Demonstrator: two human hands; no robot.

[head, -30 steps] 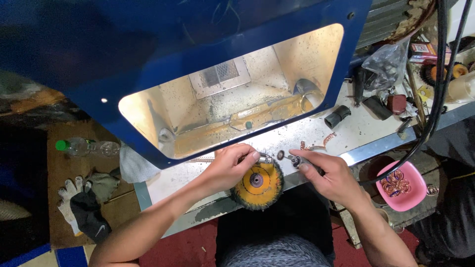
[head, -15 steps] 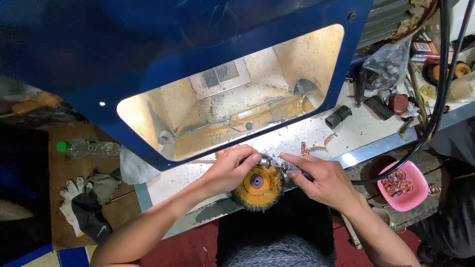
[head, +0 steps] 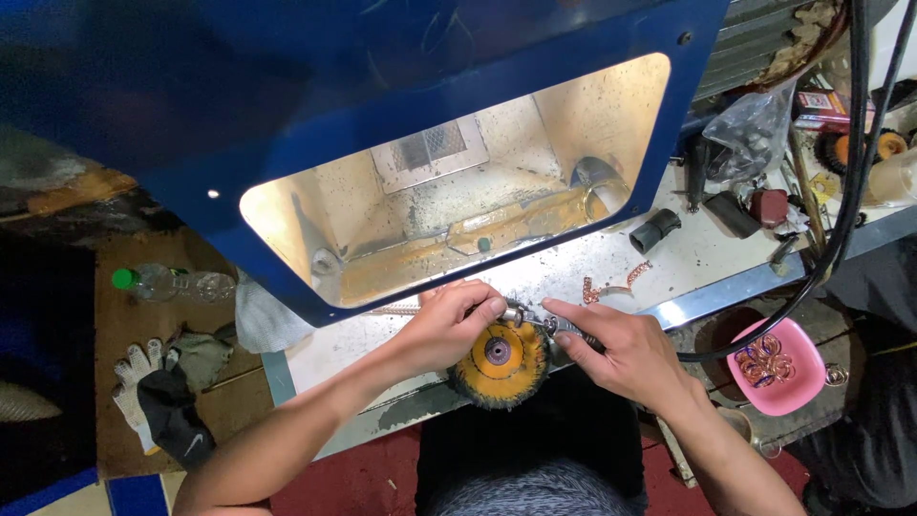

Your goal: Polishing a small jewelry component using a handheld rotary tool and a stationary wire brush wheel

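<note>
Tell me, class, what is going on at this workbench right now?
A person leans over a white workbench in front of a blue cabinet with a lit window. The left hand and right hand meet over a round yellow brush wheel, both pinching a small metal part just above it. Copper-coloured pieces lie on the bench, and a pink bowl holding more sits to the right. Gloves and a plastic bottle lie to the left.

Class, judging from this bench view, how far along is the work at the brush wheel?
Done: copper rings lie in the pink bowl. In hand: left hand and right hand hold a small metal piece over the yellow brush wheel. Left: copper pieces wait on the bench.
</note>
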